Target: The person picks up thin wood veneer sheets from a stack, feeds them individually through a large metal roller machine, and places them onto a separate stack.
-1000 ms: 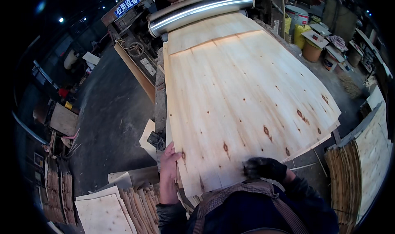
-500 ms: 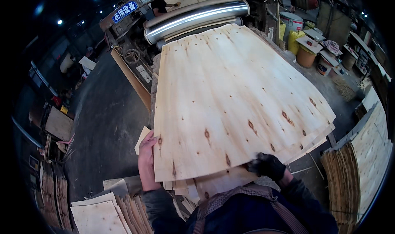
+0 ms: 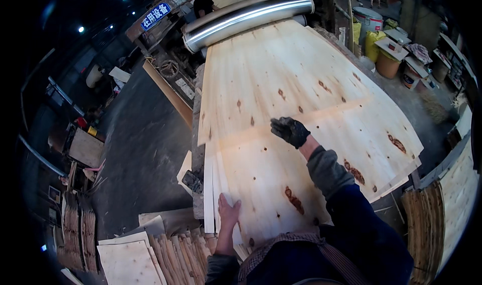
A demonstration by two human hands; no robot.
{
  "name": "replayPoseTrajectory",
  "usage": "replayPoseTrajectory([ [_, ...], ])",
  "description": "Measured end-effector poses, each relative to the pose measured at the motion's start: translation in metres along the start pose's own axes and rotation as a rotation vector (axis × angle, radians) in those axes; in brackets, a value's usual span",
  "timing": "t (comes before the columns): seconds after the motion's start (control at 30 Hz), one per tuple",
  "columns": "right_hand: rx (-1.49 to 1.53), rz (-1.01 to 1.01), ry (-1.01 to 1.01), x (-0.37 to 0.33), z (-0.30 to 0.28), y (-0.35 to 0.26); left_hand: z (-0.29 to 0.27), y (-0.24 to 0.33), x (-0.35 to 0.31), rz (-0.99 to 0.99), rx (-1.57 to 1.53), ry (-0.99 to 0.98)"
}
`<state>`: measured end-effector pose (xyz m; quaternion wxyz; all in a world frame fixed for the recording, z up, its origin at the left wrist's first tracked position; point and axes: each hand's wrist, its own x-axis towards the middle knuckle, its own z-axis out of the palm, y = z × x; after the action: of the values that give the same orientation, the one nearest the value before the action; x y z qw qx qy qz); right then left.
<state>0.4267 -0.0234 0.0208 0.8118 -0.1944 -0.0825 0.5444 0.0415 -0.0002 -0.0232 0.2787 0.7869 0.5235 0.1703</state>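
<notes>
A large pale wood veneer sheet (image 3: 261, 79) with brown knots slopes away from me, its far end under a shiny metal roller (image 3: 251, 18). Its near edge lies across a second veneer sheet (image 3: 271, 179), the top of a stack before me. On that lower sheet, close to its left edge, my bare left hand (image 3: 229, 209) rests with the thumb apart from the fingers. My right hand (image 3: 290, 131), in a black glove, is stretched out over the near edge of the upper sheet, holding nothing. Whether it touches the wood I cannot tell.
A crumpled dark thing like a glove (image 3: 193, 181) lies left of the stack. Veneer piles stand at lower left (image 3: 131, 260) and right (image 3: 426, 225). Buckets (image 3: 387, 64) and yellow sacks (image 3: 371, 45) are at far right. A person in dark clothing (image 3: 203, 5) is beyond the roller.
The upper sheet has moved away from me toward the roller, baring the sheet below. My left hand has let go of its edge and come nearer; my right hand has reached forward and left.
</notes>
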Motion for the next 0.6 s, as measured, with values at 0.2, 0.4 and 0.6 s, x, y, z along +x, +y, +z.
replayPoseTrajectory([
  [0.2,-0.082,0.291,-0.049,-0.036,-0.02,0.017,-0.025,0.02,-0.006,-0.14,-0.592,-0.126],
  [0.4,-0.108,0.375,-0.031,-0.192,-0.023,0.045,-0.064,0.061,-0.009,-0.061,-0.962,-0.279],
  [0.6,-0.063,0.531,0.1,-0.305,0.007,0.048,-0.088,0.093,-0.011,0.044,-1.091,-0.314],
])
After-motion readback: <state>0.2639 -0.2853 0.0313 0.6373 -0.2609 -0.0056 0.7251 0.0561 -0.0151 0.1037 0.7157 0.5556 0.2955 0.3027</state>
